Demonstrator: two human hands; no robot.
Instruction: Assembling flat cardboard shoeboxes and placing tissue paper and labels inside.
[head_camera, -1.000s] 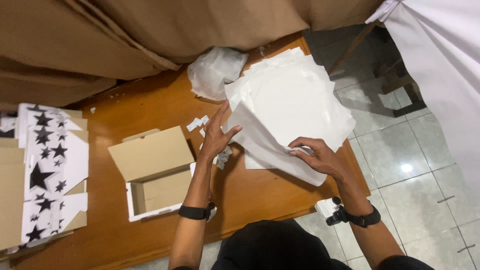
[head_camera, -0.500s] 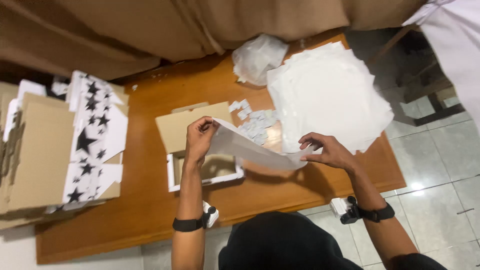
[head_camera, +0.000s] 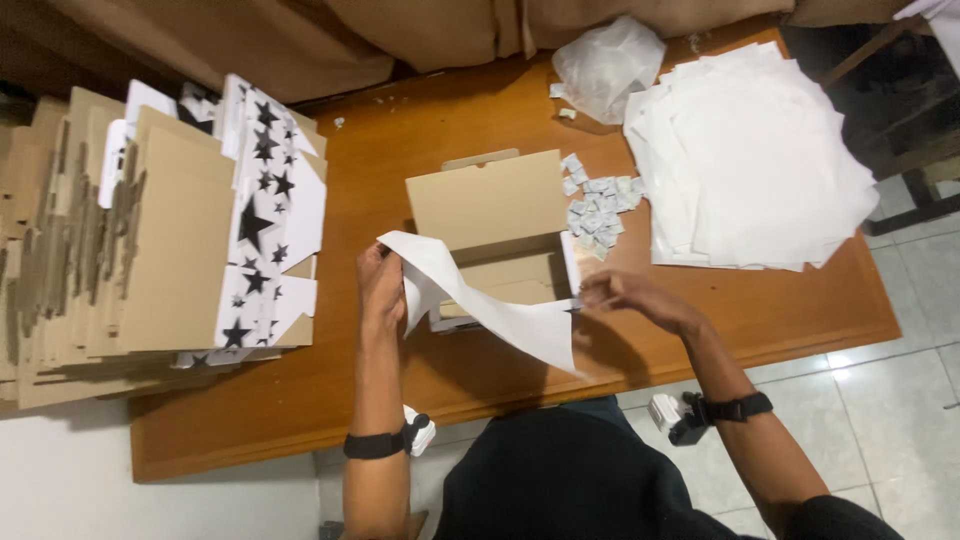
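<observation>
Head view. The left hand (head_camera: 382, 290) pinches one corner of a white paper sheet (head_camera: 490, 300) with its fingers closed; the right hand (head_camera: 625, 293) grips the opposite edge, fingertips closed on it. The sheet hangs slack over the open cardboard box (head_camera: 500, 240) at the desk's (head_camera: 400, 150) middle, not yet laid inside it. A stack of white sheets (head_camera: 750, 160) lies at the right edge, small folded packets (head_camera: 598, 205) just beside the box, and flattened star-printed boxes (head_camera: 200, 220) are piled at the left edge, evidently unassembled. A crumpled plastic bag (head_camera: 608, 65) sits at the far edge.

Thin matt paper sheet (head_camera: 500, 310); matt cardboard box (head_camera: 495, 215); smooth glossy wood table (head_camera: 400, 140).
</observation>
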